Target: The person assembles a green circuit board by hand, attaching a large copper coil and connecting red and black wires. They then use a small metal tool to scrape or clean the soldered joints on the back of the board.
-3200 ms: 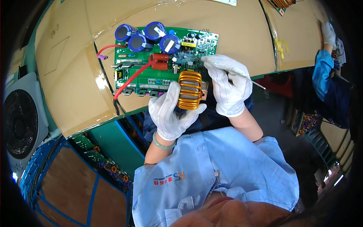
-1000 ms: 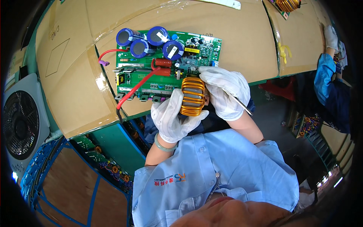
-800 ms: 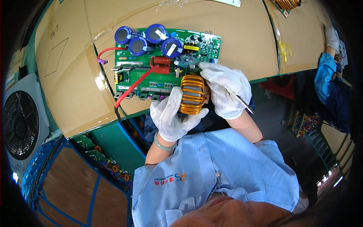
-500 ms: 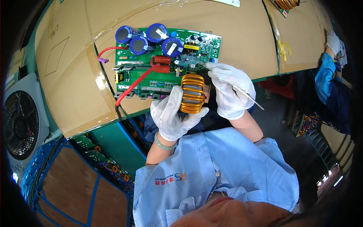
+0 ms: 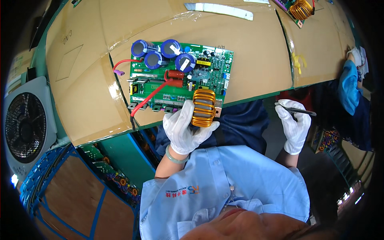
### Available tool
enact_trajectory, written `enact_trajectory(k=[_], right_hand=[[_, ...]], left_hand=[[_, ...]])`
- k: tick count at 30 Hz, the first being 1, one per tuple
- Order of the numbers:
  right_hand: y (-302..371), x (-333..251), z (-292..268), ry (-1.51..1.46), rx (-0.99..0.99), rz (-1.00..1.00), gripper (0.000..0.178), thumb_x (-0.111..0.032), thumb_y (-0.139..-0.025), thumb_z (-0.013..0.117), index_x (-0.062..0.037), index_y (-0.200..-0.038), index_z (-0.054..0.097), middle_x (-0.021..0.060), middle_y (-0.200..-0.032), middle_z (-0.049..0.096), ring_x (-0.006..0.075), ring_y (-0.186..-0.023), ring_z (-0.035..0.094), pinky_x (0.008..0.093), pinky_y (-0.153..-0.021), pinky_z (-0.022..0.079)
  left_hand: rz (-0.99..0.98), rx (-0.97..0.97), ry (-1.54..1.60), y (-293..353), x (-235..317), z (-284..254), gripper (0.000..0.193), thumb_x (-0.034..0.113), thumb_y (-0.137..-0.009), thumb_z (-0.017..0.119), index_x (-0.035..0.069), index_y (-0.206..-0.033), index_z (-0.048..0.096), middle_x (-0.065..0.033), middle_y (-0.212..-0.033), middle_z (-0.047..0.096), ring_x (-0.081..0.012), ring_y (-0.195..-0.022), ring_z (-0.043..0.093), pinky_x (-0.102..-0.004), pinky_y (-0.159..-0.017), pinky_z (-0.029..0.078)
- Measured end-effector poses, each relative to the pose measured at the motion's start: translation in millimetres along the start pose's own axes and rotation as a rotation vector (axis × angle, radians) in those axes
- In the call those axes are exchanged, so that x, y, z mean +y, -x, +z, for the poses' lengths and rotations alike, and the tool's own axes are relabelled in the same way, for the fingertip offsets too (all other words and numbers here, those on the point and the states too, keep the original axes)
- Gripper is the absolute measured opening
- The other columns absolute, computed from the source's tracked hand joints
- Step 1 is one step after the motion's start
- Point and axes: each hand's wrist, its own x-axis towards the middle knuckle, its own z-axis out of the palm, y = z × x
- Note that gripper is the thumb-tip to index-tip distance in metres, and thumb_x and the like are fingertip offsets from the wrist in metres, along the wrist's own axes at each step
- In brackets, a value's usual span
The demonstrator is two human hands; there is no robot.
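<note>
A green circuit board [image 5: 219, 64] lies on the cardboard-covered table, its near edge at the table's edge. It carries blue cylindrical capacitors [image 5: 171, 49], red components [image 5: 176, 74] and a thick red wire [image 5: 150, 97]. At its near right corner stands a copper-wound coil [image 5: 204, 108]. My gloved left hand [image 5: 182, 130] is closed round the coil's left and near sides. Off to the right, away from the board, my gloved right hand [image 5: 295, 127] pinches slim dark tweezers [image 5: 301, 111], which lie crosswise in the fingers.
A grey fan [image 5: 28, 124] stands at the left. A white strip [image 5: 220, 10] and yellow ties [image 5: 298, 63] lie on the cardboard. Another coil board [image 5: 300, 10] is at the far right. A co-worker's blue sleeve [image 5: 349, 86] shows at the right; racked boards [image 5: 116, 176] are below left.
My right hand has moved away from the board to the right, keeping the tweezers. My left hand stays on the coil. The whole view has shifted slightly, so the board appears lower.
</note>
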Motion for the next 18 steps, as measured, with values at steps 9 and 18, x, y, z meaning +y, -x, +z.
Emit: enact_trajectory(k=[9,18], right_hand=[[-13.9,4.7,16.7,-0.332,0.513,-0.134,0.023,0.014,-0.086,0.067,0.0077,-0.108,0.062,0.0233,-0.104,0.070,0.0261,-0.092,0.071,0.0347,-0.086,0.058],[-31.6,-46.6,86.4,-0.670,0.090,-0.325,0.016,0.007,-0.079,0.075,0.0062,-0.094,0.068,0.0229,-0.094,0.074,0.0332,-0.087,0.075,0.0363,-0.075,0.060]], left_hand=[[0.029,0.041,0.026,-2.4,0.8,0.6,0.081,0.046,-0.075,0.084,-0.010,-0.127,0.057,-0.0124,-0.088,0.070,-0.0243,-0.067,0.062,-0.0357,-0.068,0.046],[0.053,0.050,0.102,-7.7,-0.1,1.9,0.077,0.039,-0.074,0.087,-0.006,-0.127,0.057,-0.0100,-0.088,0.072,-0.0202,-0.064,0.068,-0.0313,-0.068,0.048]])
